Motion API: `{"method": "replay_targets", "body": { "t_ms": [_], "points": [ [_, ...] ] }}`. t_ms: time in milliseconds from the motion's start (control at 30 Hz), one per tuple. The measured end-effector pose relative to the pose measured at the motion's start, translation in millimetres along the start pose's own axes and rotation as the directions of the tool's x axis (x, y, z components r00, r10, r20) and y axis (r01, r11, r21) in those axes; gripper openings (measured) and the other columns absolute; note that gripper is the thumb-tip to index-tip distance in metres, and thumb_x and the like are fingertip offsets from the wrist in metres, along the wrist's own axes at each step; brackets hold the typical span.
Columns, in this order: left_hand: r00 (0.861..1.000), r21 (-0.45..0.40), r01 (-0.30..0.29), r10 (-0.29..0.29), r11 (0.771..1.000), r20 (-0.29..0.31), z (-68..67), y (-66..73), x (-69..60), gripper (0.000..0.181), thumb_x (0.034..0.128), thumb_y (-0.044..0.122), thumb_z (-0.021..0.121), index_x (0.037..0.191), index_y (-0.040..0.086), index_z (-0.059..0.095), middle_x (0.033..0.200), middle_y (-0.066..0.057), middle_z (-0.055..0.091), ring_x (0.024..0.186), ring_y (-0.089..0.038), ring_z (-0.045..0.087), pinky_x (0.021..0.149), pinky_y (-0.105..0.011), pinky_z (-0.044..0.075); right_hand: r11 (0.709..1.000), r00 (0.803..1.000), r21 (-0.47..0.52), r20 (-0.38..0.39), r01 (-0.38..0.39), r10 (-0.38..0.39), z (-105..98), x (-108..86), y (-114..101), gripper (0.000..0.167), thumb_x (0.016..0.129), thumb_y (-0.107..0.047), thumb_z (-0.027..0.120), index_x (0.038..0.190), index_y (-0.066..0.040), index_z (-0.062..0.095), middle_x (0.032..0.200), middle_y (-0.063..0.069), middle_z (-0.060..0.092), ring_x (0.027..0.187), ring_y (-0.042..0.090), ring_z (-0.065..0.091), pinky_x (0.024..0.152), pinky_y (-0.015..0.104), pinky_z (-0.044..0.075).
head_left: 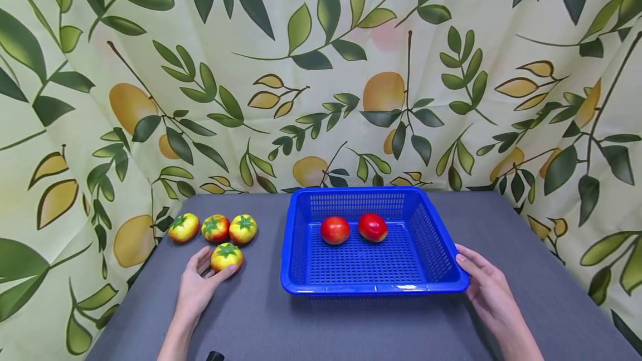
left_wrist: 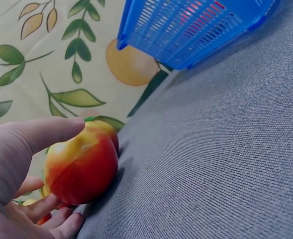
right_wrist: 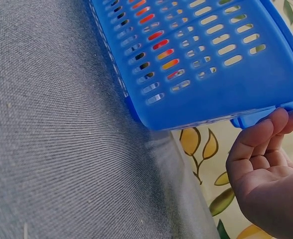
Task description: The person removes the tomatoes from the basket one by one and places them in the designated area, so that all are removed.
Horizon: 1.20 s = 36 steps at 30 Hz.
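My left hand (head_left: 197, 288) is around the near side of a yellow-and-red tomato (head_left: 227, 261) with a green star-shaped top, which rests on the grey table. Its thumb lies straight along one side, and the other fingers are loosely bent at the opposite side. In the left wrist view, the same tomato (left_wrist: 84, 167) shows its red flank. A blue plastic basket (head_left: 376, 288) stands right of centre. At its right side my right hand (head_left: 489, 288) grips the rim, thumb on top and fingers curled underneath. Inside the basket lie two red tomatoes, one left (head_left: 335, 230), one right (head_left: 373, 227).
Behind the left hand, three more yellow-red tomatoes sit in a row: left (head_left: 183, 228), middle (head_left: 215, 229) and right (head_left: 243, 229). Leaf-printed cloth (head_left: 321, 71) hangs behind and beside the table (head_left: 261, 327). A small black object (head_left: 215, 356) shows at the bottom edge.
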State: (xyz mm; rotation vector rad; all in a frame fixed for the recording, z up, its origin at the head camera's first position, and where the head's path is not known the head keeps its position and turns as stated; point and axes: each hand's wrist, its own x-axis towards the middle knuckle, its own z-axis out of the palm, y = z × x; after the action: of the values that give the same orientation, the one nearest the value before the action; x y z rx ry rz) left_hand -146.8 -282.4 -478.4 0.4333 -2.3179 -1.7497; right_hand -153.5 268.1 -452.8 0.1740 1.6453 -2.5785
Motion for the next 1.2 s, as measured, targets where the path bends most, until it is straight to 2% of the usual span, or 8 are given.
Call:
{"method": "replay_targets", "body": {
  "t_ms": [233, 533, 833, 1067, 1200],
  "points": [
    [1.000, 0.003, 0.014, -0.014, 1.000, -0.013, -0.2, 1.3, 1.3, 0.102, 0.0776, 0.022, 0.086, 0.153, -0.002, 0.021, 0.151, -0.024, 0.032, 0.137, -0.033, 0.033, 0.106, -0.045, 0.036, 1.000, 1.000, -0.001, -0.002, -0.006, 0.006, 0.8, -0.7, -0.5, 0.018, 0.101, -0.015, 0.058, 0.109, -0.023, 0.072, 0.108, -0.002, 0.071, 0.096, 0.014, 0.068, 0.079, 0.030, 0.055],
    [0.998, 0.006, -0.008, 0.009, 1.000, -0.065, 0.2, 2.4, -0.1, 0.098, 0.0770, 0.022, 0.087, 0.151, -0.002, 0.027, 0.150, -0.023, 0.035, 0.137, -0.033, 0.036, 0.104, -0.045, 0.037, 1.000, 1.000, -0.018, 0.004, -0.008, 0.008, 1.8, -0.8, 0.0, 0.018, 0.100, -0.016, 0.059, 0.110, -0.024, 0.072, 0.108, -0.001, 0.071, 0.095, 0.014, 0.068, 0.079, 0.030, 0.055],
    [0.996, 0.006, -0.019, 0.020, 1.000, -0.083, 0.3, 2.5, 0.8, 0.095, 0.0767, 0.025, 0.087, 0.150, -0.001, 0.031, 0.149, -0.021, 0.036, 0.136, -0.031, 0.037, 0.104, -0.044, 0.038, 1.000, 1.000, -0.030, 0.008, -0.009, 0.010, 0.8, -1.1, -0.1, 0.018, 0.101, -0.017, 0.058, 0.110, -0.024, 0.071, 0.108, -0.001, 0.071, 0.094, 0.014, 0.069, 0.079, 0.030, 0.055],
    [0.997, 0.056, -0.036, 0.040, 0.998, -0.070, 1.4, 5.6, -1.1, 0.097, 0.0767, 0.027, 0.087, 0.150, -0.001, 0.030, 0.149, -0.023, 0.036, 0.138, -0.036, 0.034, 0.108, -0.051, 0.030, 1.000, 1.000, -0.025, 0.003, 0.002, -0.002, -0.1, -0.9, 0.3, 0.018, 0.101, -0.016, 0.058, 0.110, -0.023, 0.072, 0.108, 0.000, 0.071, 0.093, 0.015, 0.069, 0.077, 0.030, 0.056],
    [0.995, 0.052, -0.046, 0.050, 0.998, -0.083, 2.1, 4.9, -1.8, 0.097, 0.0758, 0.028, 0.088, 0.150, -0.001, 0.031, 0.149, -0.022, 0.037, 0.137, -0.036, 0.035, 0.108, -0.051, 0.031, 1.000, 1.000, -0.017, 0.017, 0.011, -0.011, -1.1, -1.5, 1.3, 0.020, 0.101, -0.015, 0.057, 0.110, -0.023, 0.072, 0.108, 0.001, 0.071, 0.093, 0.015, 0.069, 0.077, 0.030, 0.056]
  ]
}}
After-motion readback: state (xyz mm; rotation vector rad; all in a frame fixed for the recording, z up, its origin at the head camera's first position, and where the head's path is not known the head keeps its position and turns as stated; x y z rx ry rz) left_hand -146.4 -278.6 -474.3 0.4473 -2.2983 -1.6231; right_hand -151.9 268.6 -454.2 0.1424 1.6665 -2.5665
